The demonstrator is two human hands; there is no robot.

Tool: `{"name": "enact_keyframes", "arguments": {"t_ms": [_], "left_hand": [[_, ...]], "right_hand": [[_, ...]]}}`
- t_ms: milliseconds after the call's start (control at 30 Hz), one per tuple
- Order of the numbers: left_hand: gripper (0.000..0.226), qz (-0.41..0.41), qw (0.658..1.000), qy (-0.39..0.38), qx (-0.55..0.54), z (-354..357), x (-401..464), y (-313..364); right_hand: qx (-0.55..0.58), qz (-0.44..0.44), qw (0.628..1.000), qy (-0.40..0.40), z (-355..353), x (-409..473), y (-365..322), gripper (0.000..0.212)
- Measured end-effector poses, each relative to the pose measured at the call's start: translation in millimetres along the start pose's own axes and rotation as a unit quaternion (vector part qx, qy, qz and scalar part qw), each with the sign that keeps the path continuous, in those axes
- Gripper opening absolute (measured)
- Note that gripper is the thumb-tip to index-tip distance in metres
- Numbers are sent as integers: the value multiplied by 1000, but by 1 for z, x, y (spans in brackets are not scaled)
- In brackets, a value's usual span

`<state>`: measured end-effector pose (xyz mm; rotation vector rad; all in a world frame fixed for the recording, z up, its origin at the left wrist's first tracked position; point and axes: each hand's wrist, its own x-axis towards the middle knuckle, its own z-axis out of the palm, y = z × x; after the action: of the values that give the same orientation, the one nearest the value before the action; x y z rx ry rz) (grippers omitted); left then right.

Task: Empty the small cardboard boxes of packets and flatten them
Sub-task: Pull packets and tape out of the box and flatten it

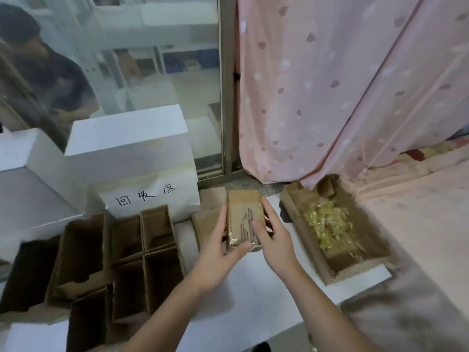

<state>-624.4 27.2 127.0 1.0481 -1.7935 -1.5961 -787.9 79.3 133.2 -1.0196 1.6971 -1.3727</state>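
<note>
A small brown cardboard box, sealed with shiny clear tape, is held between both hands above the white surface. My left hand grips its left side, thumb curled under the near end. My right hand holds its right side with the thumb lying on the top face. To the right, an open cardboard tray holds a heap of yellow packets. Several opened, empty small cardboard boxes stand upright at the left. Flattened cardboard lies under and behind the held box.
White boxes stand at the back left, one bearing a handwritten paper label. Behind them a glass partition shows another person. A pink patterned curtain hangs at the right above a pink sheet.
</note>
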Motion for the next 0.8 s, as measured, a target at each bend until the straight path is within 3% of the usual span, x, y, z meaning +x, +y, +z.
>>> {"name": "enact_keyframes", "arguments": {"t_ms": [300,433,533,667,800], "left_hand": [[79,-9,990,130,55,6,-1,12],[70,-15,982,188,33,6,1,14],[74,-25,979,200,21,10,0,19],[94,-23,989,145,-6,21,-5,21],[103,-14,991,118,65,35,-15,20]], "right_hand": [[-9,-15,987,-158,-1,34,-7,62],[-32,-34,978,-203,-14,30,-11,76],[-24,-45,980,-190,-24,23,-12,73],[-22,-48,989,-139,-32,23,-16,66],[-52,-22,994,-89,-42,24,-22,54]]}}
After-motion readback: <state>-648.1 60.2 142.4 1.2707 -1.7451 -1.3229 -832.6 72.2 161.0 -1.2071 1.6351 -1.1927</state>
